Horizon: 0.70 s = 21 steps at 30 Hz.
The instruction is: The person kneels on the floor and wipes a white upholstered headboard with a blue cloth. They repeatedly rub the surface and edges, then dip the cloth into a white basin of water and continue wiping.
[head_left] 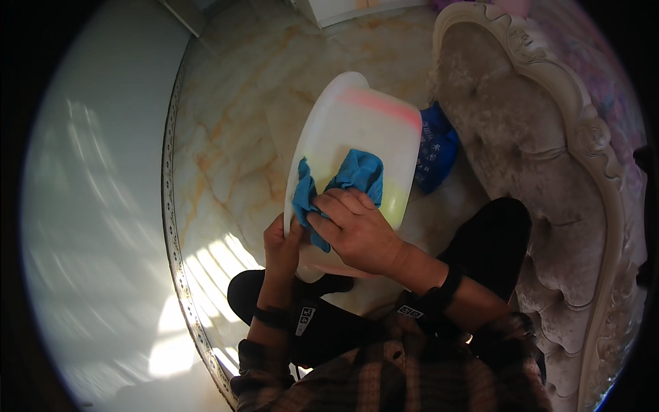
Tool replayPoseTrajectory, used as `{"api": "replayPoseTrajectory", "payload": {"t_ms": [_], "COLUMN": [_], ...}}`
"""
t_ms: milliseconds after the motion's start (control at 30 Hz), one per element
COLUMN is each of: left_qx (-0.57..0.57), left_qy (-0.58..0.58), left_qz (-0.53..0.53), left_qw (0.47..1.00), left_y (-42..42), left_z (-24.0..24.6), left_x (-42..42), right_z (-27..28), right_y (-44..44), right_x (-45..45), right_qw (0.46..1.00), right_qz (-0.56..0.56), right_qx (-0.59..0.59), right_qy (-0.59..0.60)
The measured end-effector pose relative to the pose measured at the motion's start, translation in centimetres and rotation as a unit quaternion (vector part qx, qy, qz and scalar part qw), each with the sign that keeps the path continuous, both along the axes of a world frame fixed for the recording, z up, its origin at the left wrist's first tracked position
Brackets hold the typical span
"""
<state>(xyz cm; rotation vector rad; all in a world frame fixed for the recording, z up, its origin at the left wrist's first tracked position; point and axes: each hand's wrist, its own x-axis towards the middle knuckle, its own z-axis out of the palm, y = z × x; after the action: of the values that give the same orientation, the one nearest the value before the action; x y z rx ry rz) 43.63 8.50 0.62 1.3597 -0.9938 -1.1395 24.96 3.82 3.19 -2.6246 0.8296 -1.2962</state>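
Observation:
A white translucent plastic basin [378,126] with pink and yellow-green patches is tipped on its side in front of me, above my lap and the floor. Its broad rim is on the left. My left hand [283,244] grips that rim near the lower end, the thumb on the near side. A crumpled blue cloth [360,170] lies against the basin's outer wall. Bunched under the fingers of my right hand [358,232], the cloth is pressed to the wall, and part of it hangs towards the rim. The basin's inside is hidden from me.
A blue plastic bag [437,149] bearing writing rests on the marble-patterned floor [231,129] behind the basin. On the right stands a tufted upholstered panel [520,103] with a carved cream frame. My dark-clad knees flank the basin. A patterned border strip [167,170] curves along the left.

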Motion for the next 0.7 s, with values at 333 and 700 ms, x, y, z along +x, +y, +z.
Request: {"api": "replayPoseTrajectory", "payload": {"t_ms": [333, 700], "left_qx": [0.028, 0.145], "left_qy": [0.071, 0.233], "left_qz": [0.108, 0.091], "left_qw": [0.991, 0.957], "left_y": [-1.5, -0.7], "left_z": [-1.6, -8.4], "left_x": [6.4, 7.9], "right_z": [-10.1, -10.8], "right_y": [-5.0, -1.4], "right_x": [-6.2, -3.6], "right_qw": [0.916, 0.942], "right_qz": [-0.208, -0.053], "right_qx": [0.286, 0.277], "right_qy": [-0.188, -0.182]}}
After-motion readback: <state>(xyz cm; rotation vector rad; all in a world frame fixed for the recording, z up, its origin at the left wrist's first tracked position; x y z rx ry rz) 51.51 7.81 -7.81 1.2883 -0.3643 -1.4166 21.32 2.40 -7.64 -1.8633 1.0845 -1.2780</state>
